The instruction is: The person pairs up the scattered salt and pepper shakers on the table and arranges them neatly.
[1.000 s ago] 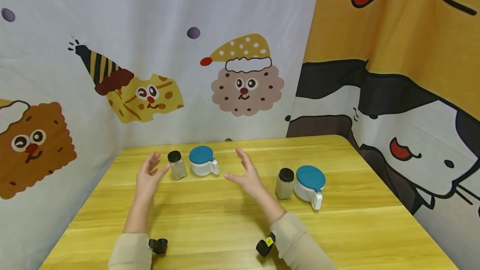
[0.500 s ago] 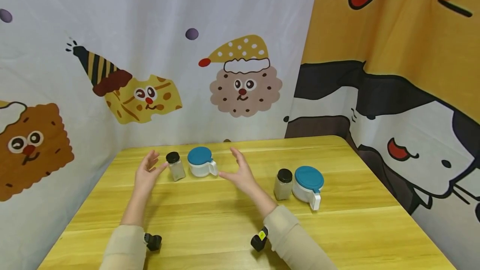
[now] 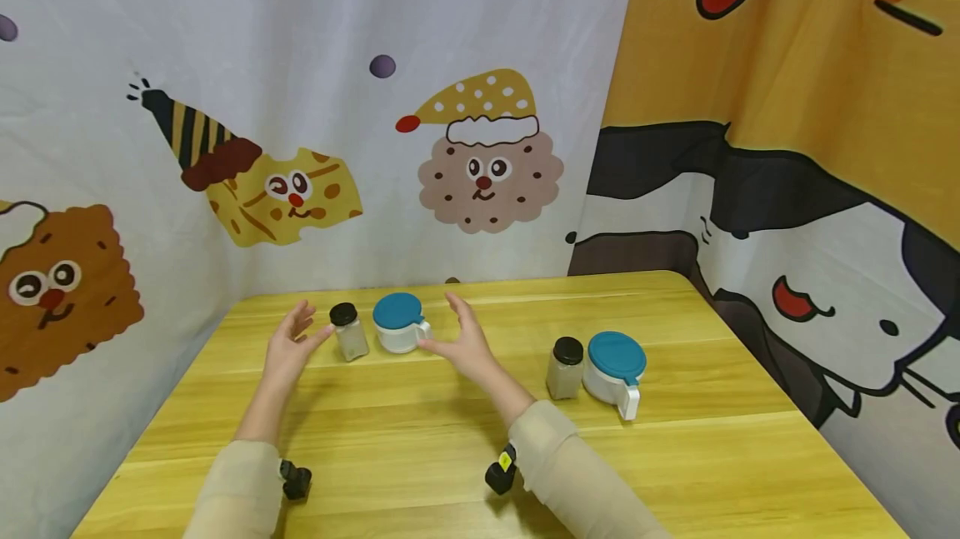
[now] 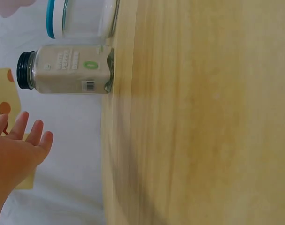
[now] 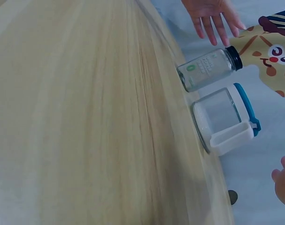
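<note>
My left hand [image 3: 291,349] is held with spread fingers beside a black-capped spice jar [image 3: 351,341], its thumb tip right at the jar's side in the head view. Beige powder fills this upright jar, whose label [image 4: 69,63] shows in the left wrist view. To its right stands a clear seasoning pot [image 5: 222,112] with a blue lid [image 3: 397,311] and a white handle [image 5: 231,138]. My right hand [image 3: 471,347] is at that handle's side, fingers extended, thumb tip overlapping the handle in the head view. Neither hand grips anything.
Right of my right forearm, a second black-capped jar [image 3: 565,374] stands close beside another blue-lidded pot [image 3: 615,376]. All stand on a wooden table [image 3: 405,456]. A printed curtain [image 3: 315,64] hangs behind the table's back edge.
My right hand has moved left, nearer the pot's handle. The left hand keeps its place beside the jar. The head view has shifted slightly; the jars and pots stay put.
</note>
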Available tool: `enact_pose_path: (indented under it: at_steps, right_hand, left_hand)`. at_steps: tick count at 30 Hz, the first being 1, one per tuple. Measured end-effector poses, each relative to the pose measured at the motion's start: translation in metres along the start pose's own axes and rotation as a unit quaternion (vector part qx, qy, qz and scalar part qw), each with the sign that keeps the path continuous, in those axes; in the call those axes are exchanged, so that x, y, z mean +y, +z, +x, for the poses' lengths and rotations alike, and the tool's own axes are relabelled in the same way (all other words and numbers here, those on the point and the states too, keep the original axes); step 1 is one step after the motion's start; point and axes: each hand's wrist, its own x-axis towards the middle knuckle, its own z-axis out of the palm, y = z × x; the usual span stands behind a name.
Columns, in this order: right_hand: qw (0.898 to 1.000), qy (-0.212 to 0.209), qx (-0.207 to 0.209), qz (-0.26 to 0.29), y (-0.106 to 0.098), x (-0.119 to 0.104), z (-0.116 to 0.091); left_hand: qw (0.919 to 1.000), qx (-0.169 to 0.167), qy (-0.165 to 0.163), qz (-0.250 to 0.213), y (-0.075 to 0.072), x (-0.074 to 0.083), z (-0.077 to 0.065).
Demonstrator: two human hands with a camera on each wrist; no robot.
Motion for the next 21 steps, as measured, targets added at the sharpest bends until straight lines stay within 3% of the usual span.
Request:
enact_pose_path:
  at_steps: [21]
  right_hand:
    - [0.999,0.035,0.014,-0.003,0.017,-0.001,0.015]
  left_hand:
    - [0.9981,-0.045,0.015,0.039,-0.001,0.0,0.013]
